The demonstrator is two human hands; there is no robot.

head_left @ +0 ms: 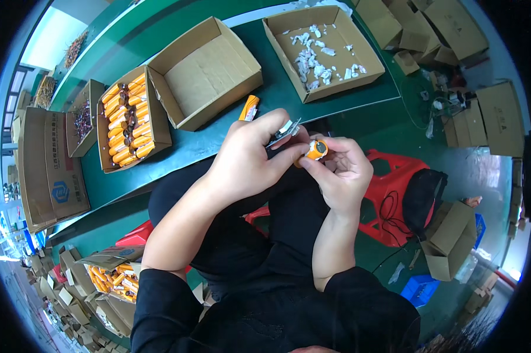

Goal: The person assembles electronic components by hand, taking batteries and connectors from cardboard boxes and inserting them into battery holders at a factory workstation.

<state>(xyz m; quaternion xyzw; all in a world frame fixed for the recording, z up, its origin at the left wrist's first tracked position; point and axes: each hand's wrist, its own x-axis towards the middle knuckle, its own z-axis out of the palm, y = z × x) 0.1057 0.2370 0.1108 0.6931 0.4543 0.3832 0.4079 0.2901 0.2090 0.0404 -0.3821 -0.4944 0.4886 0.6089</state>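
Over my lap, my two hands meet close to the table's front edge. My right hand (346, 167) is closed round a short orange cylinder (318, 150) with a dark, round open end and a white patch on its side. My left hand (256, 147) is closed, its thumb against the cylinder's left side. A small flat silvery piece (284, 130) sticks out from the left fingers; its kind I cannot make out. Behind the left knuckles, another orange cylinder (249, 108) with a white marking lies on the green table (289, 109). My fingers hide the held cylinder's lower part.
A carton of orange cylinders in rows (104, 135) stands at left, beside an empty open carton (209, 73). White scraps lie in the carton (359, 44) at far right. A red stool (383, 217) with a black bag (421, 200) stands right of my legs.
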